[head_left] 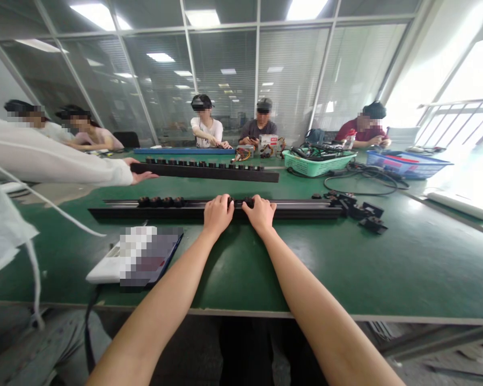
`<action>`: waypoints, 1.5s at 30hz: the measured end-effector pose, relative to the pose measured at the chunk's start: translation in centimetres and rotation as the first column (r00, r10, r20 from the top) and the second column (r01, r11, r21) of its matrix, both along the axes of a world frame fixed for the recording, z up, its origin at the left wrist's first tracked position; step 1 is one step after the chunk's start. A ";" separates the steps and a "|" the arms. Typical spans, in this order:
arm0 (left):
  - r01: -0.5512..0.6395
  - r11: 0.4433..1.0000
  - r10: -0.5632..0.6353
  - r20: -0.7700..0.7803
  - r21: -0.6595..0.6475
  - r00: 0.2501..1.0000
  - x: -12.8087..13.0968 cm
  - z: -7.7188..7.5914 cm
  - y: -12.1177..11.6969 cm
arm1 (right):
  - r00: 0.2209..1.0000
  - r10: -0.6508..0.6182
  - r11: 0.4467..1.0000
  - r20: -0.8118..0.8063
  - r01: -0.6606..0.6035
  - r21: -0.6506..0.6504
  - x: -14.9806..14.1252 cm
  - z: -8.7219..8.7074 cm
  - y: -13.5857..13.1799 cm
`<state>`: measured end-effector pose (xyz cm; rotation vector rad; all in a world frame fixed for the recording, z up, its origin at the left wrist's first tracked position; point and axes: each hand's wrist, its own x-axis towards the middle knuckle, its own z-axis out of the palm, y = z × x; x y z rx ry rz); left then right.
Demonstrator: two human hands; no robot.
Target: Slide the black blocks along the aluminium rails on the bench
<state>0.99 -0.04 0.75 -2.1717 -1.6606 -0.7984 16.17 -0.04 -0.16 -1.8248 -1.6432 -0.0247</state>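
A long black rail (177,213) lies across the table in front of me, with a pale metal channel along its top. My left hand (218,214) is closed on a small black part (230,201) at the middle of the rail. Just to its right, my right hand (261,213) grips another black part (248,202). A short gap separates the two hands. Several black knob-like parts (161,202) sit on the rail's left portion. More loose black pieces (362,210) lie around its right end. My fingertips are partly hidden behind the parts.
A co-worker's hand (143,172) holds a second black rail (209,170) just beyond mine. A white device and dark phone (145,257) lie front left. Behind stand a green basket (320,165) with cables and a blue basket (410,166). Several people sit across the table.
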 end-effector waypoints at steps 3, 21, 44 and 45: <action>-0.020 1.000 0.020 -0.001 0.008 1.000 -0.1 0.0 0.0 | 1.000 -0.010 1.000 -0.012 0.010 -0.005 0.1 0.1 -0.1; -0.069 0.996 0.067 -0.035 -0.064 0.997 -0.1 0.1 0.0 | 0.997 -0.067 0.998 -0.023 0.067 -0.005 0.7 0.2 -0.2; -0.077 0.994 0.072 -0.061 -0.081 0.996 -0.4 0.0 0.0 | 0.998 -0.038 0.999 -0.041 0.037 -0.032 1.1 0.2 -0.3; -0.077 0.994 0.072 -0.060 -0.083 0.996 -0.4 0.0 0.0 | 0.998 -0.035 0.999 -0.057 0.033 -0.038 1.1 0.2 -0.3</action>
